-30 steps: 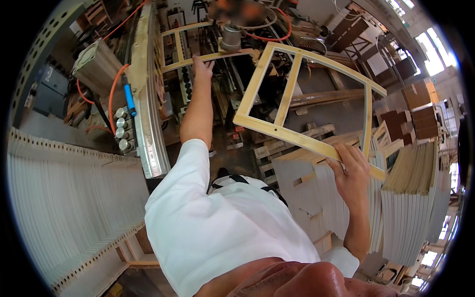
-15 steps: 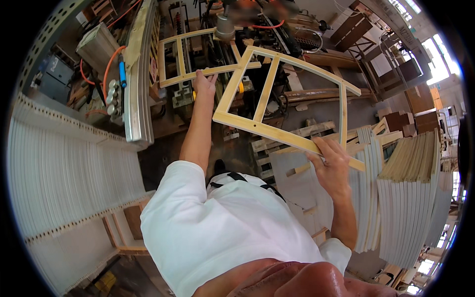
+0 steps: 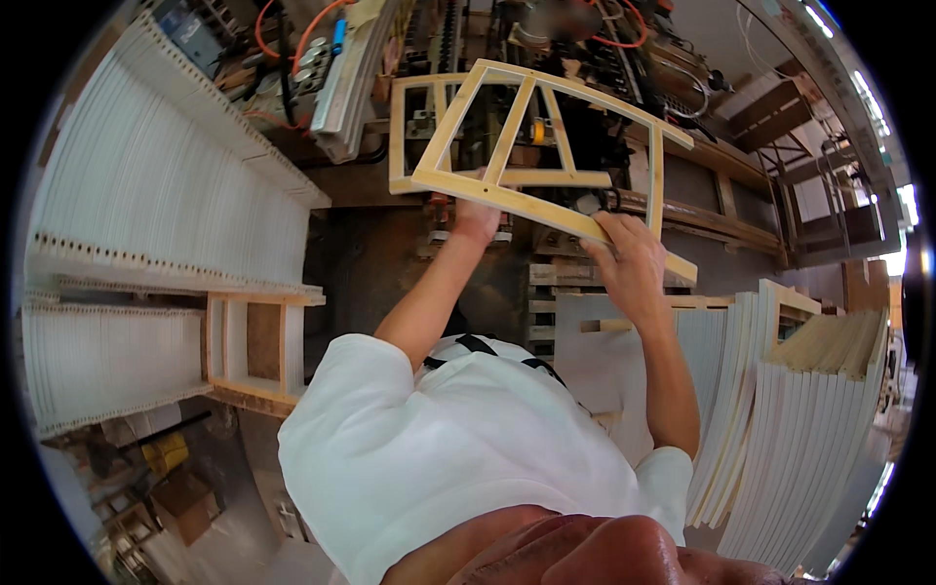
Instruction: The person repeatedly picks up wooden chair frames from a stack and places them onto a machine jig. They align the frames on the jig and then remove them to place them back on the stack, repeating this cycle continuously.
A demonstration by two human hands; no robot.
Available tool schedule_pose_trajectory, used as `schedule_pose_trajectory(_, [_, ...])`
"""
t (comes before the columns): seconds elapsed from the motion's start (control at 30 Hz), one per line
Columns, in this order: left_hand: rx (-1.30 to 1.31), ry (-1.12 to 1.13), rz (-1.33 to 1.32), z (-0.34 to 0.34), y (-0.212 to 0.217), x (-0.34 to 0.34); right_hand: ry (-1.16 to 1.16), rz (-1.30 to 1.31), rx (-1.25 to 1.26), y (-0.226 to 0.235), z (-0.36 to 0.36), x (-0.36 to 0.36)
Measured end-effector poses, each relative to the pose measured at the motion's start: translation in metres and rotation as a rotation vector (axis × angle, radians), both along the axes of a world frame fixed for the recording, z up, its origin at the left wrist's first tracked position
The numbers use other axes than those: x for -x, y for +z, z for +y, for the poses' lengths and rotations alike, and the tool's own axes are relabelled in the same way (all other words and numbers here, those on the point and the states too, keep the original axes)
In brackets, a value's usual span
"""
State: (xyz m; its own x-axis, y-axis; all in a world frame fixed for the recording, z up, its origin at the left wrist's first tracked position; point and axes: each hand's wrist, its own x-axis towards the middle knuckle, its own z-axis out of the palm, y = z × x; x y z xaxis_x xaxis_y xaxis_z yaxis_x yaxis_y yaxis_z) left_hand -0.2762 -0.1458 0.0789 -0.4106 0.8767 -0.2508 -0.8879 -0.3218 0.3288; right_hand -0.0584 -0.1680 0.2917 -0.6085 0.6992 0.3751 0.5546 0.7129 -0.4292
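While the right hand (image 3: 634, 255) reaches out between two and three o'clock, its fingers are clamped on the near rail of a pale wooden front frame (image 3: 511, 132), with the thumb to the left of the others. The front frame is held at one o'clock, tilted, that rail sloping down toward three o'clock; a small dark hole shows in the rail, just beside the left hand (image 3: 478, 216). At twelve o'clock the left hand's fingers pass behind the same rail and are mostly hidden, so I cannot tell how they close. A second, rear frame (image 3: 561, 178) of similar wood lies partly behind the front frame, its near rail close to those hidden fingers.

Beyond both frames, from twelve to one o'clock, stands dark machinery (image 3: 682, 83), with an orange hose at one o'clock. At eleven o'clock a blue tool (image 3: 338, 37) rests near a metal bar (image 3: 341, 112). The grey cabinet (image 3: 190, 34) between ten and eleven is too small for any label to be read.

White panels (image 3: 146, 185) stand in a close row at ten o'clock, with dark holes, rather than lettering, along their edges. More panels (image 3: 809, 429) lean together at four o'clock. Toward eight o'clock are a yellow object (image 3: 166, 453) and a brown box (image 3: 185, 507), any print on them indistinct.
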Motion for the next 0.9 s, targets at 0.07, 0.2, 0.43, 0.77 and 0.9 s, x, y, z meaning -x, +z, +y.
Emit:
schedule_pose_trajectory(0.07, [0.213, -0.036, -0.071, -0.027, -0.005, -0.005, 0.072, -0.013, -0.039, -0.017, 0.015, 0.02])
schedule_pose_trajectory(0.2, [0.16, -0.176, -0.028, -0.102, 0.005, -0.023, 0.199, 0.028, -0.084, -0.055, 0.05, 0.061])
schedule_pose_trajectory(0.43, [0.256, -0.421, 0.023, -0.205, -0.011, 0.008, 0.281, 0.034, -0.106, -0.128, 0.113, 0.127])
schedule_pose_trajectory(0.77, [0.732, -0.418, -0.067, -0.23, -0.097, 0.073, 0.244, -0.116, -0.226, -0.165, 0.195, 0.171])
schedule_pose_trajectory(0.9, [0.754, -0.35, -0.062, -0.233, -0.117, 0.08, 0.2, -0.313, -0.366, -0.15, 0.222, 0.198])
